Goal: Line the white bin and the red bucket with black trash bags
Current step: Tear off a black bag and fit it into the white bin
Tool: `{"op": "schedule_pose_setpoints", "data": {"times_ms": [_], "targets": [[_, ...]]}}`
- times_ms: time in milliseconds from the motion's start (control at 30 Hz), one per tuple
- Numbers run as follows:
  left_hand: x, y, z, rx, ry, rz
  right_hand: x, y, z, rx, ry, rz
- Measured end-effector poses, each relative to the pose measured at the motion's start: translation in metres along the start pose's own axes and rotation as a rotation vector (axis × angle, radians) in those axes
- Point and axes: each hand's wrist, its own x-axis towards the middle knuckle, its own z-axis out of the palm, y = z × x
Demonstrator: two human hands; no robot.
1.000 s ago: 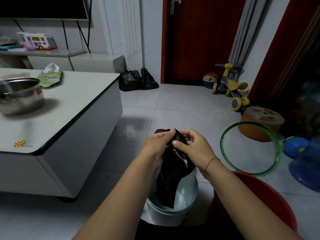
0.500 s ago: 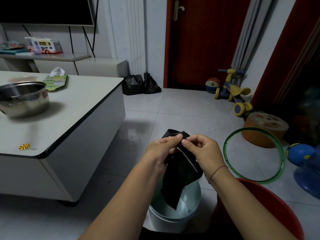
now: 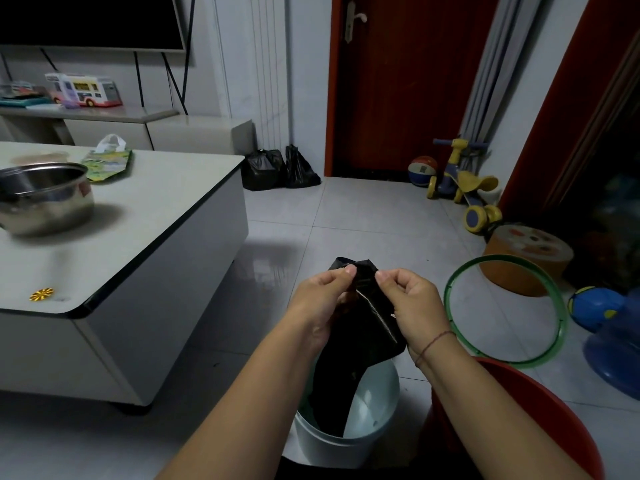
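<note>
A black trash bag point(image 3: 360, 341) hangs between both hands, its lower end dangling inside the white bin point(image 3: 374, 434) on the floor below. My left hand point(image 3: 322, 299) pinches the bag's top edge on the left, and my right hand point(image 3: 412, 303) pinches it on the right, the two a little apart. The bag's mouth is bunched and mostly closed. The red bucket point(image 3: 540, 414) stands to the right of the bin, partly behind my right forearm.
A white low table point(image 3: 145, 244) with a steel pot point(image 3: 45, 195) stands on the left. A green hoop point(image 3: 505, 310), an orange stool point(image 3: 526, 261), a blue toy point(image 3: 609, 327) and a ride-on toy point(image 3: 464, 185) crowd the right. Black filled bags point(image 3: 277, 168) sit by the door.
My hands have drawn slightly apart at the bag's top edge, each still pinching it. The view has tilted up a little.
</note>
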Motion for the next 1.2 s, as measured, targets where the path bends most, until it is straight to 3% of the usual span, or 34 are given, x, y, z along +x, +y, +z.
{"op": "schedule_pose_setpoints", "data": {"times_ms": [233, 567, 700, 800, 933, 1067, 1200], "targets": [[0.005, 0.0, -0.001, -0.031, 0.035, 0.013, 0.002, 0.002, -0.002, 0.077, -0.008, 0.015], [0.017, 0.002, -0.024, -0.291, 0.197, 0.098, 0.017, 0.015, -0.024, 0.348, 0.208, 0.218], [0.014, 0.002, -0.018, -0.297, 0.12, -0.001, 0.015, 0.015, -0.019, 0.36, 0.095, 0.213], [0.008, 0.003, -0.009, -0.116, 0.103, -0.087, 0.009, 0.013, -0.01, 0.231, -0.021, 0.233], [0.01, -0.001, -0.015, 0.109, 0.083, -0.032, 0.001, 0.005, -0.004, 0.169, -0.188, 0.283], [0.01, -0.002, -0.011, 0.169, 0.011, -0.056, 0.0, 0.0, 0.001, 0.118, -0.123, 0.248], [0.01, -0.001, -0.009, -0.055, 0.03, -0.191, 0.005, 0.005, 0.001, 0.29, -0.046, 0.334]]}}
